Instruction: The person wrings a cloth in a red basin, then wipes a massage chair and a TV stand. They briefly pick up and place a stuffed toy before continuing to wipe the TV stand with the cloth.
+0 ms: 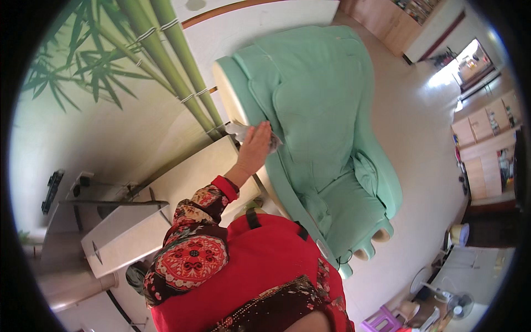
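My left hand (pixel 256 143) rests back up on a crumpled grey cloth (pixel 238 131), pressing it to the upper side of a massage chair (pixel 319 95). Part of the cloth shows beyond each side of the hand; the rest is hidden under the fingers. A teal fabric cover lies over the chair's back, arms and seat, with the cream shell (pixel 227 89) bare along the near side. Low on the near armrest is a round pale disc (pixel 322 249), and a thin dark cable (pixel 345 258) hangs by the chair's front. My right hand is out of view.
A long pale cabinet (pixel 195 166) runs along the wall beside the chair, under a painted bamboo mural (pixel 166 54). Wooden shelving (pixel 477 128) lines the far right. An electric fan (pixel 457 309) and a purple plastic stool (pixel 381 320) stand at lower right.
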Available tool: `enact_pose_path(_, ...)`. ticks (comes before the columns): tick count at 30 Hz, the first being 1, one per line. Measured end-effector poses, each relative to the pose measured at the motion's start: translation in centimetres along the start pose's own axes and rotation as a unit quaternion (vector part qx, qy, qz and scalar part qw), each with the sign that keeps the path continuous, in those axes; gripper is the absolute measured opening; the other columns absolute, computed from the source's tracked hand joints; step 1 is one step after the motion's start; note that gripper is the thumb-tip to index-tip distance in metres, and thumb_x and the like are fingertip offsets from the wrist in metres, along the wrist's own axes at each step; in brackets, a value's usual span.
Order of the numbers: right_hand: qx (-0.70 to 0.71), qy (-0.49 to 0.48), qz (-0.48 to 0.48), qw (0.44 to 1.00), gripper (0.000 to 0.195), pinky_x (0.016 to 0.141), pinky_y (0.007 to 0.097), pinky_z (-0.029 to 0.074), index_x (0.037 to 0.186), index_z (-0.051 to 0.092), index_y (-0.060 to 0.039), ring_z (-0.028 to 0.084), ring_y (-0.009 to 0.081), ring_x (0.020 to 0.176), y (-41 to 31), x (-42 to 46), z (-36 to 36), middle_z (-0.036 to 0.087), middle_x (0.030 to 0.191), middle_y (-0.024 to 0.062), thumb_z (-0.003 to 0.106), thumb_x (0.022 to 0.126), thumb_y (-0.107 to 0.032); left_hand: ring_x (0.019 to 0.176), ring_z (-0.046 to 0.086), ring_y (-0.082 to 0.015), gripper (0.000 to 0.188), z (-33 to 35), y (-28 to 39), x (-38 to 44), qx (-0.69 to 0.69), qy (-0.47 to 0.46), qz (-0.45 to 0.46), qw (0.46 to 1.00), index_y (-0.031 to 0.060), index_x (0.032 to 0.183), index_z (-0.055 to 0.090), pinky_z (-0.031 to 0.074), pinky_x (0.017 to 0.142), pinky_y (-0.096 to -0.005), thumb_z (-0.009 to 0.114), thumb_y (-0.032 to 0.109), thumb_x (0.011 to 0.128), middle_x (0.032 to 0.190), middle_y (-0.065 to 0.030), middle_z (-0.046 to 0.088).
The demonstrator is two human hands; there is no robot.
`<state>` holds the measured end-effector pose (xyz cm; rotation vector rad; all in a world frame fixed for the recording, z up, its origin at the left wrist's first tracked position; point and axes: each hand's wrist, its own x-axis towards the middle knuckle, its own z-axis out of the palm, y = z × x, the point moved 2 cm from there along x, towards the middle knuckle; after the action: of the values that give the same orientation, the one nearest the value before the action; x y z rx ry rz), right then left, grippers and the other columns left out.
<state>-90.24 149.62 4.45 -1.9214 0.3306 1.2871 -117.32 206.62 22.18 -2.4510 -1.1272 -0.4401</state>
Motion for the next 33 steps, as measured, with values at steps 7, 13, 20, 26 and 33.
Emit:
enact_pose_path(7,-0.009,0.023,0.002,1.0,0.032,0.066,0.0341,0.049,0.102,0.054,-0.0026,0.062,0.02,0.076,-0.1,-2.2,-3.3,0.065,0.084,0.013,0.053,0.086,-0.03,0.132,0.026,-0.0287,0.061,-3.6,-1.1,3.1,-0.107,0.021,-0.07,0.992,-0.0027,0.133,0.034,0.02,0.107,-0.0472,0.052,0.021,0.079,0.143,-0.0155,0.027)
enact_pose_path(13,-0.018,0.012,0.01,1.0,0.033,0.067,0.0344,0.049,0.103,0.053,-0.0019,0.062,0.0207,0.077,-0.7,-3.0,-0.5,0.065,0.085,0.0137,0.052,0.086,-0.03,0.131,0.027,-0.0314,0.062,-4.4,-6.9,8.6,-0.078,0.078,-0.104,0.988,-0.0024,0.133,0.033,0.022,0.106,-0.0489,0.053,0.019,0.079,0.142,-0.0174,0.028)
enact_pose_path(20,-0.02,0.007,0.008,1.0,0.034,0.068,0.0347,0.049,0.105,0.053,-0.0012,0.062,0.0215,0.079,-1.8,-3.4,3.3,0.065,0.086,0.0144,0.052,0.086,-0.03,0.125,0.037,-0.0299,0.043,-1.3,-16.1,13.8,-0.099,0.137,-0.147,0.975,0.0038,0.124,0.048,0.029,0.102,-0.0478,0.048,0.025,0.086,0.131,-0.0157,0.044)
enact_pose_path(26,-0.014,0.023,0.01,1.0,0.035,0.069,0.0351,0.049,0.106,0.052,-0.0005,0.062,0.0222,0.08,-1.7,-4.6,4.7,0.064,0.087,0.015,0.051,0.087,-0.03,0.111,0.048,-0.0324,0.032,-4.7,-16.3,18.5,-0.417,-0.033,-0.317,0.851,0.0075,0.11,0.058,0.038,0.091,-0.0443,0.046,0.029,0.089,0.119,-0.0174,0.053)
enact_pose_path(33,-0.009,0.026,0.019,0.999,0.037,0.07,0.0354,0.049,0.107,0.052,0.0002,0.061,0.023,0.082,0.1,-7.1,6.5,0.064,0.089,0.0158,0.051,0.087,-0.031,0.122,0.038,-0.035,0.062,3.3,-14.8,23.4,-0.164,0.007,-0.173,0.971,-0.0022,0.131,0.034,0.033,0.098,-0.0429,0.037,0.044,0.09,0.132,-0.0225,0.04)
